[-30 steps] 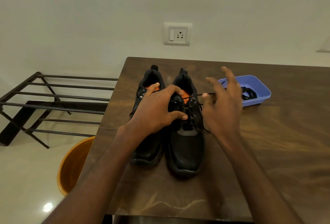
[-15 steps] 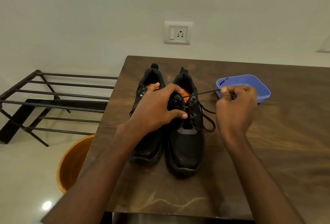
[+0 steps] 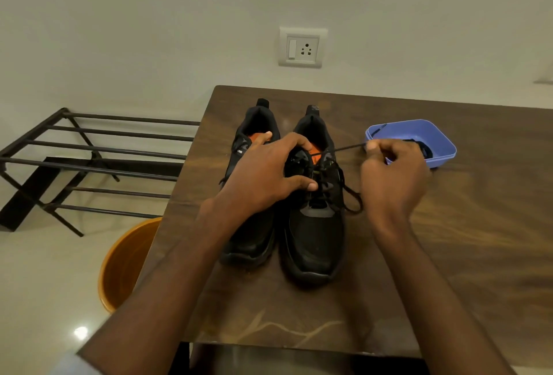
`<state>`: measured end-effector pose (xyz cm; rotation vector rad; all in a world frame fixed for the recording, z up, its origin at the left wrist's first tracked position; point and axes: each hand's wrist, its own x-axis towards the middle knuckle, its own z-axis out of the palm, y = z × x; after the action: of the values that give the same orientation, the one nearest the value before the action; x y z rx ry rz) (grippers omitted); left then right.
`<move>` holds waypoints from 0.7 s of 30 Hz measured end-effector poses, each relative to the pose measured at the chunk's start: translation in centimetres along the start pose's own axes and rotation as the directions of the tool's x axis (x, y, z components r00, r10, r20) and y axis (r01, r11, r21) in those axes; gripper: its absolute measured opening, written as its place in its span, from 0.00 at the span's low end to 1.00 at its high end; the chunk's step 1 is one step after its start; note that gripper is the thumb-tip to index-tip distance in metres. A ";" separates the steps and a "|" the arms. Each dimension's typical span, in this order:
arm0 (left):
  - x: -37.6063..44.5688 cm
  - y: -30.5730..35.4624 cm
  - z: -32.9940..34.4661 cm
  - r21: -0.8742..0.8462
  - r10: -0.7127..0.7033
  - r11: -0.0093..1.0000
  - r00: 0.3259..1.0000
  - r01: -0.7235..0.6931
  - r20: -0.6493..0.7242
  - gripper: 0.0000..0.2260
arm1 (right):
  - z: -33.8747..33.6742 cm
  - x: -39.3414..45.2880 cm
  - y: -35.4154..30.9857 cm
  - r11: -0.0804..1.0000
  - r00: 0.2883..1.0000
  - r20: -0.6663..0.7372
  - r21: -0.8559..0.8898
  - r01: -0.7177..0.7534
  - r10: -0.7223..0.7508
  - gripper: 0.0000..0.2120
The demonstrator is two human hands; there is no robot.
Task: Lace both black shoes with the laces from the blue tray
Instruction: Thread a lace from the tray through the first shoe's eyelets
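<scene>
A metal rack stands at far left on the floor, an orange bucket beside the table; on the table two black shoes sit side by side, toes toward the viewer; the left shoe is partly covered by the left hand, whose curled fingers grip the right shoe at its collar; the right hand pinches a taut lace running from that shoe's eyelets; a blue tray behind it holds another lace.

Head view, seemingly close, down onto table.
</scene>
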<state>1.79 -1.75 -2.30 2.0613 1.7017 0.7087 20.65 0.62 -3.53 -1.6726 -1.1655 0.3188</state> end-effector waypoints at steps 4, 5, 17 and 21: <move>-0.1 0.0 -0.2 -0.010 0.009 1.000 1.000 -0.009 -0.004 0.26 | -1.0 0.0 -0.2 0.989 0.990 -0.052 -0.053 -0.135 0.132 0.07; -0.1 0.0 -0.2 -0.012 0.014 1.000 1.000 -0.014 -0.007 0.26 | -1.0 0.0 0.0 0.990 0.999 -0.041 -0.135 -0.039 0.033 0.06; 0.0 -0.2 0.2 -0.017 0.045 0.999 0.999 -0.045 -0.026 0.26 | 1.7 -1.0 0.4 0.948 0.937 0.171 -0.038 0.315 -0.304 0.03; 0.1 -0.4 0.1 0.012 0.078 0.997 0.997 -0.078 -0.025 0.25 | 0.4 -0.4 0.4 1.000 0.998 0.053 0.009 0.020 -0.021 0.06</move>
<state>1.56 -1.60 -2.63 2.1449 1.6496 0.7541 20.41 0.49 -4.16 -1.6523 -1.2184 0.3566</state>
